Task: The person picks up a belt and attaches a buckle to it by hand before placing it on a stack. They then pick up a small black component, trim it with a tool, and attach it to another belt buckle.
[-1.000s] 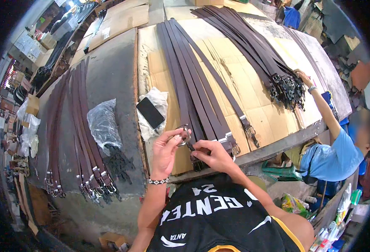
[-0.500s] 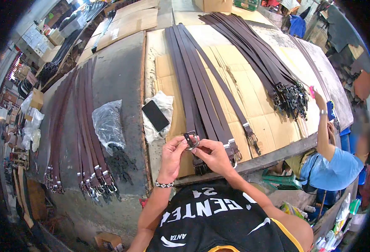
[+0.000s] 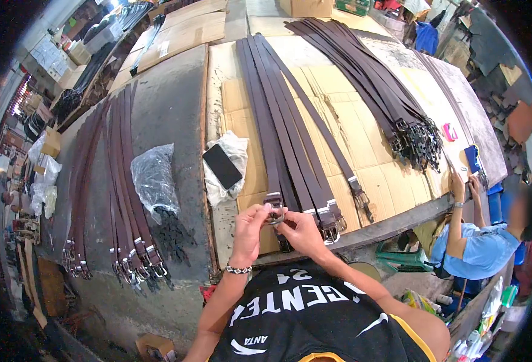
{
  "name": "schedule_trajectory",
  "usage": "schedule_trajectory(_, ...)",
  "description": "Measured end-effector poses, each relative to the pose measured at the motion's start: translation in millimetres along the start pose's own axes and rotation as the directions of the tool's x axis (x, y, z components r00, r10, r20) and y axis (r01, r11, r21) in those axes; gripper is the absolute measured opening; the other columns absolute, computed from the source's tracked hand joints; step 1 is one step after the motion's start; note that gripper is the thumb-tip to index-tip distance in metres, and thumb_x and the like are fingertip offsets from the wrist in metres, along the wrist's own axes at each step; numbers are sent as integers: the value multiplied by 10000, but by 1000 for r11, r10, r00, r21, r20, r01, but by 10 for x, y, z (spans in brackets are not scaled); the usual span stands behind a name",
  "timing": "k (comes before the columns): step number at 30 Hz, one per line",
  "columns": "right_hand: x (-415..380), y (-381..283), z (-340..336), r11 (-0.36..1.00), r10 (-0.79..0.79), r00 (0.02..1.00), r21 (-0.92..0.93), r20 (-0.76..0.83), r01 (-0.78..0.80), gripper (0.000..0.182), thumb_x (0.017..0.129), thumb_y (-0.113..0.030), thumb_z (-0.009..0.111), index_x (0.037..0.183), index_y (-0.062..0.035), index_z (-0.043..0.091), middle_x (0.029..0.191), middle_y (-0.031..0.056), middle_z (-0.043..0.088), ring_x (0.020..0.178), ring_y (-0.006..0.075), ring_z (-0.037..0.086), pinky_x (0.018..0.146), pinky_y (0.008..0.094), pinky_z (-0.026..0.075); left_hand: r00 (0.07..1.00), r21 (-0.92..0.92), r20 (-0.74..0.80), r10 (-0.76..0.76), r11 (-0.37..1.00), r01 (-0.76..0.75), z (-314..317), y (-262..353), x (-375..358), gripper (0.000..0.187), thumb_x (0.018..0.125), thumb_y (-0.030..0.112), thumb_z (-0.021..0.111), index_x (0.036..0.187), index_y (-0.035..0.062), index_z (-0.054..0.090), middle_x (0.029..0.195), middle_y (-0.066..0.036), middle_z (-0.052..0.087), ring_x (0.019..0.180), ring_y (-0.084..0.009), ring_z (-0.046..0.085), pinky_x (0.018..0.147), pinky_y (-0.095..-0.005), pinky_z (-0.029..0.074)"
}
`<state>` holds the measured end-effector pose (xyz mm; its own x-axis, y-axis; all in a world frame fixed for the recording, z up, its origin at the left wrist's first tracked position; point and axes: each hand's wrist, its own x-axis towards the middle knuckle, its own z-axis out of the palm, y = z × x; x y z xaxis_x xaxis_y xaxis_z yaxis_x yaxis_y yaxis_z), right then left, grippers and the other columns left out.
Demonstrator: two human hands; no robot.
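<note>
Between my two hands is the metal buckle (image 3: 274, 216) of a dark brown belt, near the table's front edge. The fingertips of my left hand (image 3: 249, 234) pinch its left side. My right hand (image 3: 304, 234) pinches it from the right, fingers closed. The belt's strap end shows just above the buckle; my fingers hide part of the frame. Several more brown belts (image 3: 287, 133) lie lengthwise beyond my hands, with their buckles (image 3: 331, 222) beside my right hand. One belt (image 3: 323, 123) lies apart, angled to the right.
Left of the belts, a phone (image 3: 222, 166) rests on a white cloth (image 3: 237, 148). A plastic bag (image 3: 153, 175) and more belts (image 3: 127, 181) lie on the dark tabletop. A thick belt pile (image 3: 368, 78) is at right, near a co-worker in blue (image 3: 480, 247) and a pink object (image 3: 450, 132).
The buckle has tipped in my fingers, and its frame now hangs lower. My right hand has shifted slightly left. The co-worker's raised arm has come down to the table edge, away from the pink object.
</note>
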<state>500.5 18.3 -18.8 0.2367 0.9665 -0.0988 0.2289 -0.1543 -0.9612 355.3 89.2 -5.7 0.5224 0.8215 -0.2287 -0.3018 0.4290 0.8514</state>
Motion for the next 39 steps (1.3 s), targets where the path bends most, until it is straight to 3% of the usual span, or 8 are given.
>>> schedule_trajectory(2, -25, -33, -64, 999, 35, 998, -31, 47, -34, 221, 890, -160, 648, 940, 52, 683, 650, 156, 616, 567, 169, 555, 543, 349, 431, 998, 9, 64, 20, 1000, -21, -21, -30, -4, 150, 962, 69, 599, 1068, -16, 665, 1068, -178, 726, 1019, -196, 690, 912, -319, 543)
schedule_trajectory(5, -77, -267, -188, 955, 105, 985, 263, 139, -139, 229, 902, -178, 648, 968, 38, 688, 746, 69, 662, 619, 127, 572, 555, 312, 441, 992, 49, 117, 49, 997, -55, 0, 8, -46, 225, 912, -17, 652, 1137, -17, 648, 1174, -146, 702, 1015, -179, 693, 891, -302, 536)
schedule_trajectory(8, -136, -173, -359, 927, 105, 931, 305, 350, -219, 215, 918, -192, 644, 991, 5, 687, 827, 16, 653, 686, 92, 591, 580, 268, 453, 994, -35, 102, -27, 999, 31, 122, 138, -82, 391, 893, -73, 625, 1277, -21, 577, 1222, -185, 671, 1091, -222, 672, 982, -344, 529)
schedule_trajectory(18, -244, -171, -256, 845, 211, 937, 430, 278, -318, 204, 993, -213, 613, 1019, -18, 665, 819, 32, 676, 634, 63, 627, 487, 206, 476, 996, 4, 79, -41, 999, 40, 216, 24, -68, 441, 904, -71, 604, 1337, -12, 549, 1232, -169, 671, 1083, -240, 681, 970, -359, 540)
schedule_trajectory(24, -261, 18, -98, 913, 93, 994, 393, 56, -108, 178, 982, -186, 627, 964, -14, 669, 711, 15, 646, 531, 63, 582, 419, 207, 440, 998, 7, 62, 2, 1000, -3, 247, -84, -74, 425, 912, -66, 599, 1331, -7, 558, 1225, -161, 675, 1081, -226, 681, 970, -343, 536)
schedule_trajectory(33, -300, -50, -123, 888, 149, 976, 411, 162, -204, 244, 988, -237, 632, 988, 2, 682, 755, 40, 686, 571, 65, 608, 476, 227, 475, 997, 51, 69, 36, 998, -40, 211, -84, -105, 460, 919, -67, 591, 1370, -4, 524, 1204, -159, 683, 1075, -215, 679, 949, -324, 542)
schedule_trajectory(36, -226, 6, -258, 860, 193, 903, 378, 384, -344, 298, 993, -274, 625, 992, 18, 684, 819, 80, 715, 642, 101, 662, 533, 245, 510, 996, 120, 82, 37, 992, -47, 176, 10, -149, 558, 914, -81, 575, 1447, 1, 433, 1176, -164, 691, 1042, -201, 685, 918, -315, 547)
schedule_trajectory(39, -122, -18, -352, 769, 289, 847, 419, 446, -483, 483, 1041, -411, 483, 1054, 41, 653, 855, 121, 720, 684, 194, 704, 567, 305, 536, 993, 194, 92, 71, 977, -88, 160, 104, -241, 691, 894, -113, 558, 1524, 12, 304, 1144, -179, 699, 1011, -195, 690, 899, -307, 543)
